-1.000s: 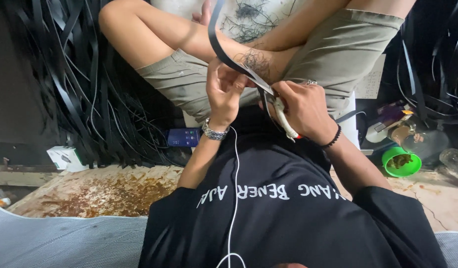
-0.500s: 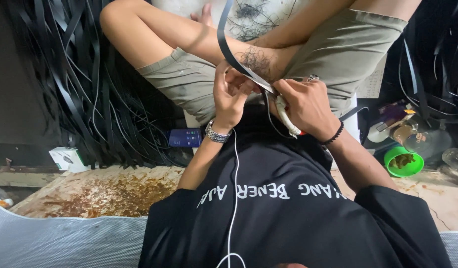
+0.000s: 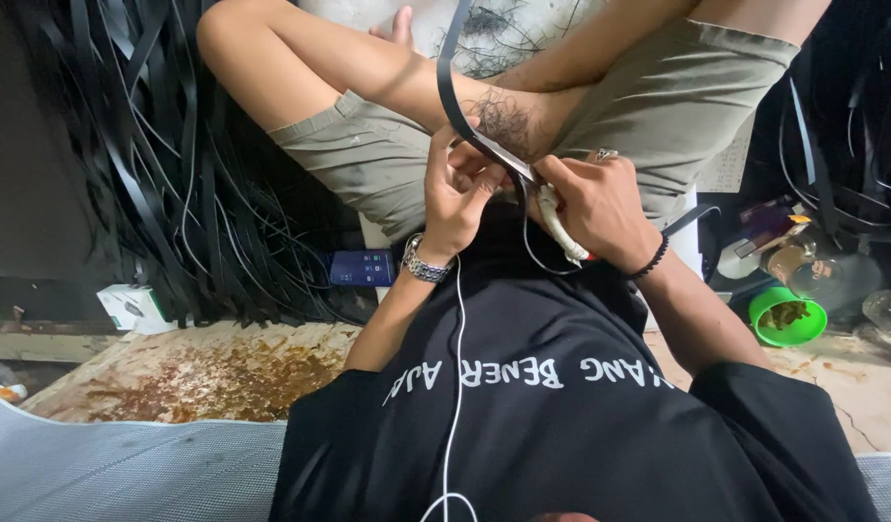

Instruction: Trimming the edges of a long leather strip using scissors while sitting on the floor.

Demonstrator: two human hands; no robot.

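Since the frame half a second ago, I see my left hand [image 3: 460, 198] has slid a little higher along the black strip [image 3: 447, 87], and the strip now rises more steeply toward the top edge; my right hand [image 3: 600, 208] has barely shifted. The left grip is closed, thumb and fingers pinching the strip just where it meets the blade. The right grip is wrapped tight around the white-handled knife [image 3: 552, 217], whose blade lies against the strip between the two hands, above my lap in the khaki shorts [image 3: 368, 164]. A heap of black strips [image 3: 156, 145] hangs at the left. At the right, a green bowl [image 3: 760, 314] holds a brownish clump I cannot identify, and beside it lies a clear glass jar [image 3: 832, 275] whose contents I cannot tell.
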